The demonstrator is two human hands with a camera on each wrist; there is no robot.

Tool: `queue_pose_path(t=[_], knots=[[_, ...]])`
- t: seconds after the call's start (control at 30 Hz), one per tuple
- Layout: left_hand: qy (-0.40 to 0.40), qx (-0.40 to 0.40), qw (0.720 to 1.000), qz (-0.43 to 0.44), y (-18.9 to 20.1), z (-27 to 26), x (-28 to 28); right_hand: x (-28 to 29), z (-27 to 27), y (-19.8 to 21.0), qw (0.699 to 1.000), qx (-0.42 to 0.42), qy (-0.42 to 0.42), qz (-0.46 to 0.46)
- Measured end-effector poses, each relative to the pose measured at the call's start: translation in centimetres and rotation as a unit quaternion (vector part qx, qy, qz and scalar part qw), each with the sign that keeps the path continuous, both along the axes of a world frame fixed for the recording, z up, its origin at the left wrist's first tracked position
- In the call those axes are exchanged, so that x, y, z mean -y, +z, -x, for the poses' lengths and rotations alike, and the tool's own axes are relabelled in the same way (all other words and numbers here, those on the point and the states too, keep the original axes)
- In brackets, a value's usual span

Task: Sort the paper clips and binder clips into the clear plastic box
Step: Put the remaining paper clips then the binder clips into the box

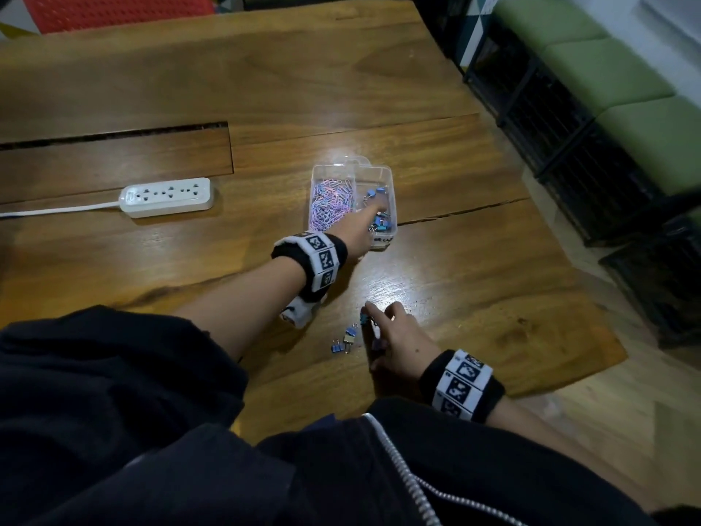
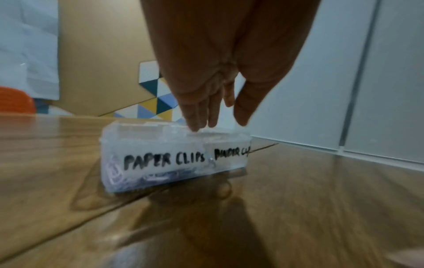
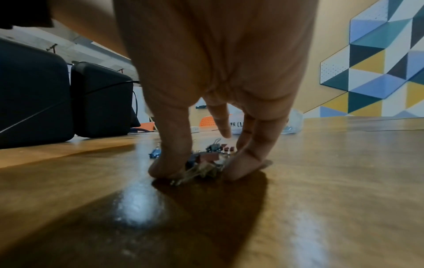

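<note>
The clear plastic box [image 1: 390,175] stands mid-table with two compartments. Pink and blue paper clips [image 1: 331,203] fill the left one; blue binder clips [image 1: 382,224] lie in the right one. Its front wall [image 2: 160,145] carries handwritten labels "PAPER CLIPS" and "BINDER CLIPS". My left hand [image 1: 370,218] reaches over the right compartment, fingers [image 2: 197,117] straight and pointing down, holding nothing I can see. Nearer me, my right hand [image 3: 201,168] pinches a small bunch of binder clips [image 3: 204,163] between thumb and fingers on the wood. A few loose binder clips [image 1: 346,340] lie just left of it.
A white power strip [image 1: 167,197] with its cord lies left of the box, in front of a long slot in the wooden table [image 1: 265,89]. The table's edge runs down the right, with black crates and green cushions [image 1: 607,70] beyond. Black cases [image 3: 34,94] stand to the left.
</note>
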State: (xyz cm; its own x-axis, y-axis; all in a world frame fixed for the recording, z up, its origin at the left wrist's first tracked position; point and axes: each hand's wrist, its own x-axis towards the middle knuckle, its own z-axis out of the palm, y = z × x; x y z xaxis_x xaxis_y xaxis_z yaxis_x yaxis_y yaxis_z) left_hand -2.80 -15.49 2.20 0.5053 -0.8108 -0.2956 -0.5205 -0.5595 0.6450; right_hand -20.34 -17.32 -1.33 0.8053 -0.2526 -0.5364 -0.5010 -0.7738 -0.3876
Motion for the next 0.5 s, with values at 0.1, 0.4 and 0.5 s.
queue_pose_path(t=[0.1, 0.4, 0.5], knots=[[-0.063, 0.083, 0.994, -0.024, 0.5, 1.1, -2.2, 0.5, -0.6, -0.2, 0.999, 0.029, -0.016, -0.008], [-0.103, 0.072, 0.966, -0.225, -2.3, 9.1, -9.5, 0.7, -1.0, -0.3, 0.995, 0.073, -0.059, -0.034], [-0.077, 0.111, 0.972, -0.193, -3.3, 10.3, -9.7, 0.4, -1.2, -0.2, 0.994, 0.082, -0.064, -0.039]])
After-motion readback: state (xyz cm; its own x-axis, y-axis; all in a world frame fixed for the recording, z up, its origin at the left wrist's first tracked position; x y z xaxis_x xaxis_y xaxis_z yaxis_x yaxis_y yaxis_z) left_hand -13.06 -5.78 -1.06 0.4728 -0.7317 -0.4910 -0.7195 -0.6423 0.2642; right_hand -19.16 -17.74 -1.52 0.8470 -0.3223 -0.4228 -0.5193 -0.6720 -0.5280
